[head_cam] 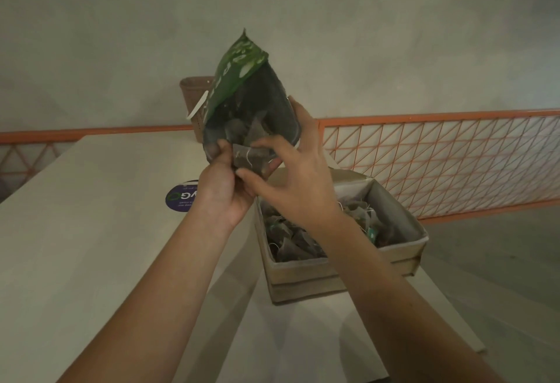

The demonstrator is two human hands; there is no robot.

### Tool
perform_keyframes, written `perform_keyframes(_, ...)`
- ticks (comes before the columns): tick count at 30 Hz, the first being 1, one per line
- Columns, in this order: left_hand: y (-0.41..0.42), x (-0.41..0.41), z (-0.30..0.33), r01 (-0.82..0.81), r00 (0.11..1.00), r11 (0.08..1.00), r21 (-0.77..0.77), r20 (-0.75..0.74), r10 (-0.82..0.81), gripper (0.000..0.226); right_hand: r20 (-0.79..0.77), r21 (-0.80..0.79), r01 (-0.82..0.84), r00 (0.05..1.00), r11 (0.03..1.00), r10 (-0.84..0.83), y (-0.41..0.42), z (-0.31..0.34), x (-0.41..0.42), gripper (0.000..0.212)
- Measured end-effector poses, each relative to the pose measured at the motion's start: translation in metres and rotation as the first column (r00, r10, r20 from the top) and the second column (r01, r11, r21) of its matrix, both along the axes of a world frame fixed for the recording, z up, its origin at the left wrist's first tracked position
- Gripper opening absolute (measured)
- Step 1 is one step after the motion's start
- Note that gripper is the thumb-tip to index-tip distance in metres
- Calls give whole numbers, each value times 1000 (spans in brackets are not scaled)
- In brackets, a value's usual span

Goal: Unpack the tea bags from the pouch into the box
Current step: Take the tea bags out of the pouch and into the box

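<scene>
Both hands at pouch (251,104) mouth, above box (403,231) of tea bags (291,243)

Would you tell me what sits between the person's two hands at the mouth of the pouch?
In the head view, a tea bag sits between the left hand and the right hand, half out of the pouch.

There is one view only, from a camera worn on the person's head. It looks forward and down along both forearms, close to the left hand (225,184) and right hand (298,188), which meet at picture centre. The table (91,246) runs away from the viewer to its far edge, with the box (342,273) at its right edge. Beyond stand an orange railing (439,158) and a wall (363,34). Straight lines bow toward the borders.
</scene>
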State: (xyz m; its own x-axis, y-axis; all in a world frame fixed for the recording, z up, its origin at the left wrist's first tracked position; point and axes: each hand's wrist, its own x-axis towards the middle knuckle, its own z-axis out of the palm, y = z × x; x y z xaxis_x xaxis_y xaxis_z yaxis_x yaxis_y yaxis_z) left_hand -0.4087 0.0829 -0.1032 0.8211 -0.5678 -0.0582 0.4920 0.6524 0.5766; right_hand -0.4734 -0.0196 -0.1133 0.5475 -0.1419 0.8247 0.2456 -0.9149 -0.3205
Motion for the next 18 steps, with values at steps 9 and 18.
perform_keyframes(9, -2, 9, -5, -33, 999, 999, -11, -19, 33, 40, 191, 345, -78, 981, 935, 11, -9, -7, -15, 16)
perform_keyframes(18, 0, 10, -9, -40, 998, 999, -34, -40, 38, 26, -189, 546, 106, 982, 831, 0, -26, -21, -49, 18)
